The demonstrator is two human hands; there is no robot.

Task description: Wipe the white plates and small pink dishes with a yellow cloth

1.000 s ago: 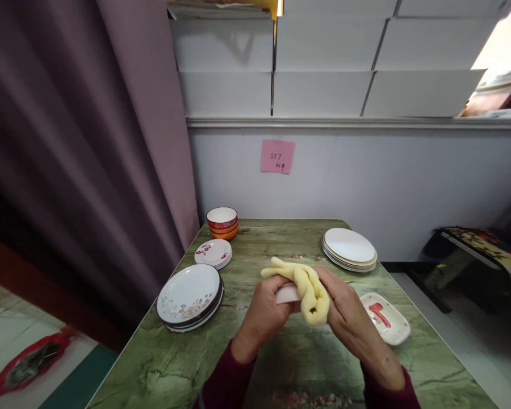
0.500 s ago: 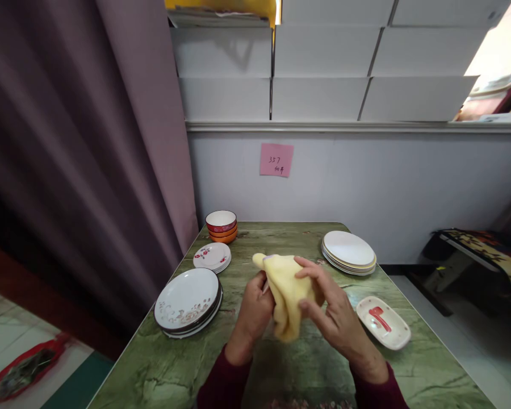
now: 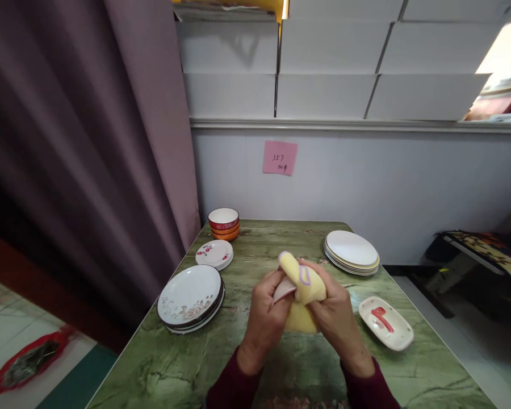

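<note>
Both my hands are raised over the green marble-patterned table (image 3: 247, 363). My left hand (image 3: 266, 315) grips a small white dish (image 3: 283, 288), of which only a rim shows. My right hand (image 3: 332, 312) is closed on a yellow cloth (image 3: 302, 301) that is bunched around the dish. A small purple loop on the cloth faces me.
To the left lie a stack of large floral plates (image 3: 190, 296), a stack of small flowered plates (image 3: 214, 253) and red and orange bowls (image 3: 223, 222). White plates (image 3: 351, 251) sit far right, an oblong dish with a red mark (image 3: 385, 322) near right. A curtain (image 3: 89, 142) hangs left.
The cloth went from a long twisted roll to a spread sheet, and is now bunched tight around the dish. My hands have closed in together.
</note>
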